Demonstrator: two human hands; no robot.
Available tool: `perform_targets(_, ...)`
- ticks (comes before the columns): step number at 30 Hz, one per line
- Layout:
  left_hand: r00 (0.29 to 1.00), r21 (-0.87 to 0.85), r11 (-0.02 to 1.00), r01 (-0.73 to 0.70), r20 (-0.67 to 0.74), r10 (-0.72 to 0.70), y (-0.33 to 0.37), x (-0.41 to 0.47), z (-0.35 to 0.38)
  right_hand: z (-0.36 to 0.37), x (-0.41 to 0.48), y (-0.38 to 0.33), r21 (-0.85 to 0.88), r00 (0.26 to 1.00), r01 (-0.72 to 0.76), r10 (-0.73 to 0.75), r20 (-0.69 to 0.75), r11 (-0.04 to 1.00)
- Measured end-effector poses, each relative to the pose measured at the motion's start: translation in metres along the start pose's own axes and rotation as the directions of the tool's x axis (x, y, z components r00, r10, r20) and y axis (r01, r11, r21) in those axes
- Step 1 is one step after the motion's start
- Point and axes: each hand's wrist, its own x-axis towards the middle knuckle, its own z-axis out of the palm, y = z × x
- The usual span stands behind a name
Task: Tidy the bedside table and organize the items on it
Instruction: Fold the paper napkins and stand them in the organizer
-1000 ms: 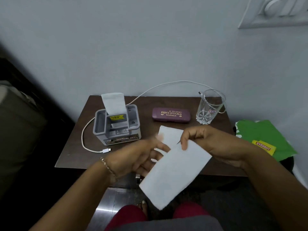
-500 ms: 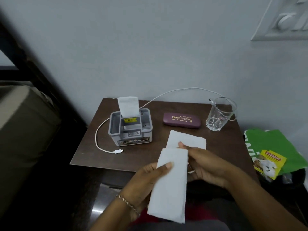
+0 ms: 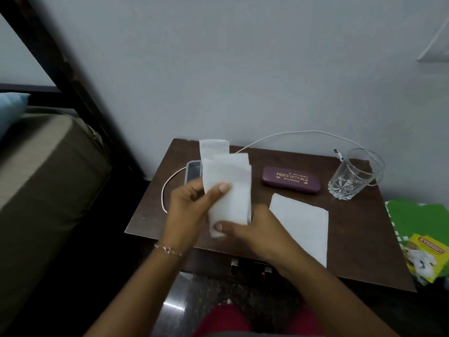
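Note:
A folded white tissue (image 3: pixel 230 188) is held upright over the left half of the brown bedside table (image 3: pixel 364 259). My left hand (image 3: pixel 187 210) pinches its left side and my right hand (image 3: pixel 252 234) grips its lower edge. Behind the tissue stands a grey organizer box (image 3: pixel 193 170), mostly hidden, with another white tissue (image 3: pixel 213 147) sticking up from it. A second white tissue (image 3: pixel 303 224) lies flat on the table to the right of my hands. A purple spectacle case (image 3: pixel 291 180) and an empty drinking glass (image 3: pixel 354 173) stand farther back.
A white charging cable (image 3: pixel 291 133) loops from the organizer along the wall to the glass. A green bag (image 3: pixel 422 220) with a yellow packet (image 3: pixel 427 256) lies right of the table. A bed (image 3: pixel 43 166) with a dark frame is on the left.
The tissue has been folded smaller and raised in front of the organizer. My hands moved up and left with it. The camera view shifted left.

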Motion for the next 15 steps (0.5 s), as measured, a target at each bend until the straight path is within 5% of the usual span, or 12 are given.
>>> perform_targets(8,0.974,0.162,0.961,-0.225,0.061,0.218,0.014,0.091,-0.042,0.004,0.105,-0.027,-0.387,0.978,0.145,-0.19,-0.08,0.91)
perform_targets(15,0.975,0.206,0.953,-0.221,0.058,0.213,-0.019,0.102,-0.062,0.009,0.131,-0.005,-0.801,0.951,0.16,-0.307,-0.031,0.577)
